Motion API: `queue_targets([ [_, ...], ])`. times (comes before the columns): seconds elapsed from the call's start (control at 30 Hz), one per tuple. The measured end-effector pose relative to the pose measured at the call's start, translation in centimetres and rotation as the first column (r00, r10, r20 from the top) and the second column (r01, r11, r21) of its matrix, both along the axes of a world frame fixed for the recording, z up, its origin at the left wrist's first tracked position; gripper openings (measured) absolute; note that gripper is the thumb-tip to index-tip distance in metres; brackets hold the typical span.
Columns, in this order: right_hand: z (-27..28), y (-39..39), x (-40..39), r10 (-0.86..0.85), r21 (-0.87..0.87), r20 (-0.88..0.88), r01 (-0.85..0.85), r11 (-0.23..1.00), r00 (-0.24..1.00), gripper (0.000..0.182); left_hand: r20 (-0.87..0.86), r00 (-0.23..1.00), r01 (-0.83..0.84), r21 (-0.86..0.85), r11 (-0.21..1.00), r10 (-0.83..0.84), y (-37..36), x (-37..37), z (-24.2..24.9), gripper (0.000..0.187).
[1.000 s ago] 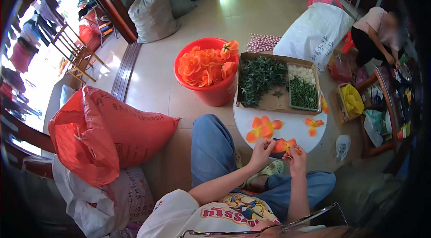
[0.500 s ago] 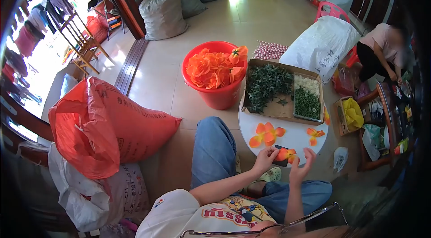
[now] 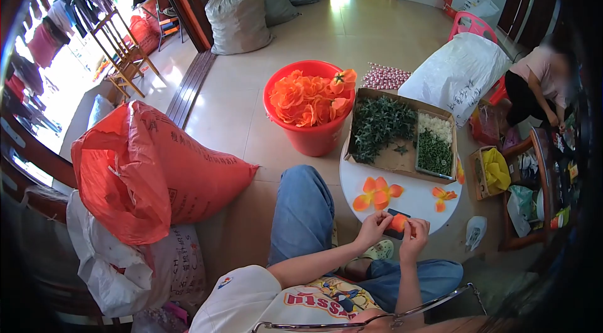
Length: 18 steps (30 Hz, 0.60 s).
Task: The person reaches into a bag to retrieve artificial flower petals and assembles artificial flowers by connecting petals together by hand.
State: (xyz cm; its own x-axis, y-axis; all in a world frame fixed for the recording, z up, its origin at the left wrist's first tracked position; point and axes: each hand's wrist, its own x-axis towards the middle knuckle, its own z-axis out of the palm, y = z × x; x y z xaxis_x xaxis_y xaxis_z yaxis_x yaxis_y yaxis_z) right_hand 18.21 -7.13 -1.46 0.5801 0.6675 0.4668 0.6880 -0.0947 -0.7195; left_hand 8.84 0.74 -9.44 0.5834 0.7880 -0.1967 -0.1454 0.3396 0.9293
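My left hand (image 3: 374, 227) and my right hand (image 3: 414, 236) meet over the near edge of a round white table (image 3: 408, 198). Between them is an orange artificial flower petal (image 3: 399, 223), pinched from both sides by fingertips. A dark flat rectangle, perhaps a phone, (image 3: 398, 212) lies just behind and under the petal. On the table beyond are a group of orange-yellow petals (image 3: 377, 194) at left and a smaller set of petals (image 3: 443, 195) at right. A cardboard tray (image 3: 383, 162) holds green leaf pieces (image 3: 384, 121) and a smaller container of green and white bits (image 3: 434, 151).
A red bucket (image 3: 308, 139) full of orange flowers stands left of the tray. Large red sack (image 3: 163, 170) and white sack (image 3: 182, 264) sit at my left. Pink beads (image 3: 384, 75) lie behind the tray. Another person (image 3: 534, 82) sits at right, beside a wooden stand (image 3: 543, 176).
My right hand has moved in from beside the flower piece, its spread fingers now closed on the petal. The view has shifted slightly.
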Motion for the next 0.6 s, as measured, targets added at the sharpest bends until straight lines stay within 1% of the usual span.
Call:
queue_targets([
  [0.07,0.1,0.0,-0.1,0.004,0.010,0.005,-0.004,1.000,1.000,0.006,0.017,1.000,-0.009,-0.039,0.999,0.010,0.0,-0.2,-0.8,0.016],
  [0.17,-0.1,0.1,-0.2,0.012,0.026,0.030,-0.013,1.000,0.999,0.007,0.008,0.998,-0.067,-0.009,0.998,0.067,-0.2,-0.7,-0.4,0.021],
  [0.2,-0.2,0.1,-0.2,0.016,0.031,0.042,-0.017,0.999,0.999,0.008,-0.004,0.998,-0.068,0.023,0.997,0.068,-0.3,-0.9,-0.3,0.021],
  [0.3,-0.3,-0.1,-0.3,0.006,-0.019,-0.027,-0.006,1.000,1.000,0.010,-0.051,0.996,-0.071,0.120,0.990,0.078,-0.6,-1.8,0.5,0.021],
  [0.37,-0.1,-0.1,0.2,0.039,-0.005,0.086,-0.039,0.999,0.996,0.012,-0.099,0.991,-0.067,0.185,0.980,0.086,-0.7,-2.3,0.9,0.021],
  [0.4,0.1,-0.1,0.3,0.053,0.000,0.142,-0.053,0.999,0.988,0.013,-0.085,0.992,-0.073,0.204,0.976,0.092,-0.9,-2.5,0.9,0.020],
  [0.47,0.8,-0.1,0.1,0.041,0.007,0.121,-0.042,0.999,0.992,0.015,-0.056,0.993,-0.083,0.243,0.966,0.100,-1.3,-3.1,0.8,0.018],
  [0.57,1.0,-0.2,0.2,0.034,0.009,0.137,-0.036,0.999,0.990,0.017,-0.182,0.983,0.047,0.354,0.934,0.020,-2.0,-5.0,2.8,0.017],
  [0.6,1.1,-0.3,0.2,0.033,0.008,0.150,-0.035,0.999,0.988,0.018,-0.234,0.971,0.135,0.386,0.913,-0.045,-2.2,-5.5,2.6,0.016],
])
